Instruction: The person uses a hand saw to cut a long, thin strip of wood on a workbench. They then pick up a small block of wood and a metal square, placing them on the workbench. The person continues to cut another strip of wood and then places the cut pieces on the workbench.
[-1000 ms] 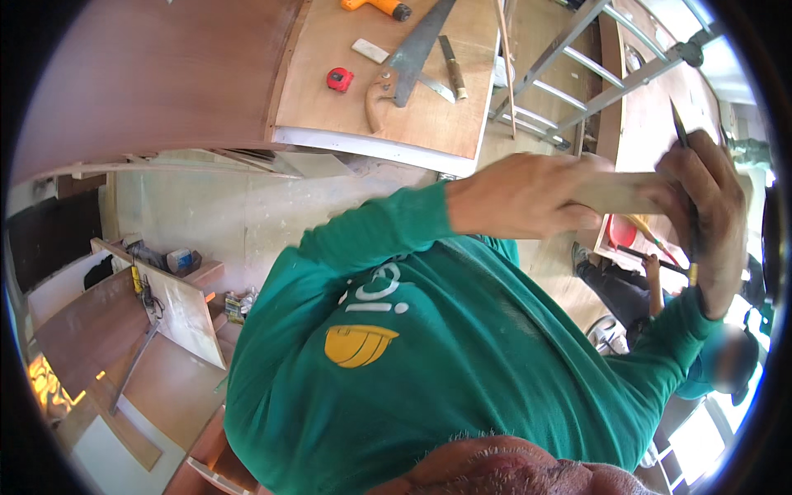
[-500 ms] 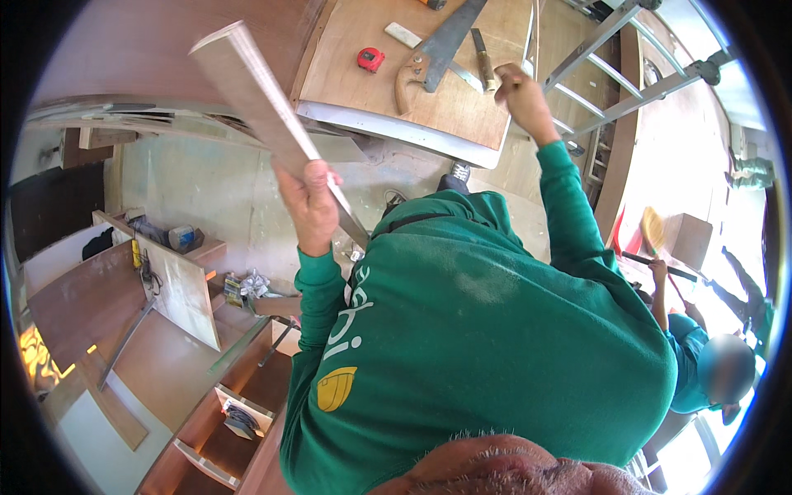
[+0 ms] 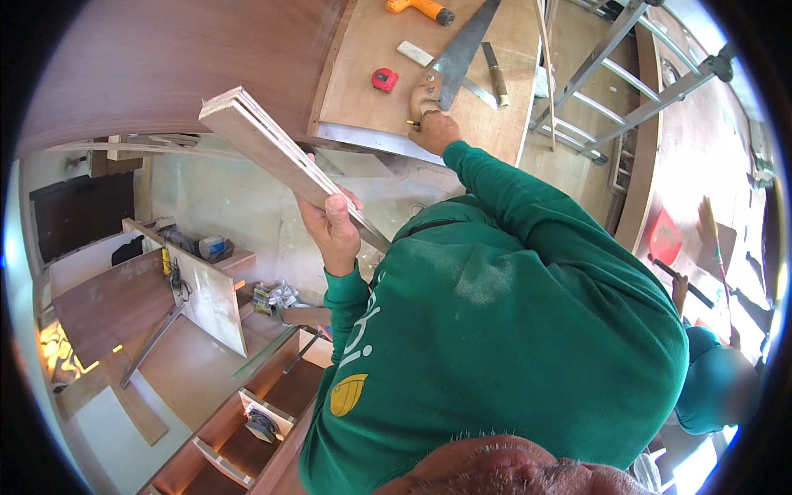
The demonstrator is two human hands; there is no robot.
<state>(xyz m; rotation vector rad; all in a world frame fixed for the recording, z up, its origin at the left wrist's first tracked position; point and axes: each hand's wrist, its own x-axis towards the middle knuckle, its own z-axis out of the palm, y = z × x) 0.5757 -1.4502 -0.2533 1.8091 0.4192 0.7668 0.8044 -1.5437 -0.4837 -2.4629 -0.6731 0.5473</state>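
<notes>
My left hand [image 3: 332,227] is closed around several long, narrow plywood strips [image 3: 276,147], stacked together and slanting up to the left. My right hand [image 3: 436,132] is closed at the near edge of the wooden worktop [image 3: 355,99], right by the wooden handle of a handsaw [image 3: 462,62]. A thin, dark and yellow pencil-like stick [image 3: 412,123] pokes out from its fingers; whether they also touch the saw handle, I cannot tell. Around the saw lie a red tape measure [image 3: 384,80], a chisel-like tool [image 3: 495,74] and a try square [image 3: 415,54], its blade partly under the saw.
An orange-handled tool [image 3: 421,10] lies at the worktop's far side. To the right stands an aluminium ladder [image 3: 606,66]. Cabinet frames [image 3: 235,437] and panels [image 3: 202,297] fill the lower left. At far right, a co-worker [image 3: 701,379] holds a dark bar near a red dustpan [image 3: 665,238].
My right hand has swung left and down, from beside the chisel-like tool to the saw's handle. My left hand still holds the plywood strips, now tilted lower.
</notes>
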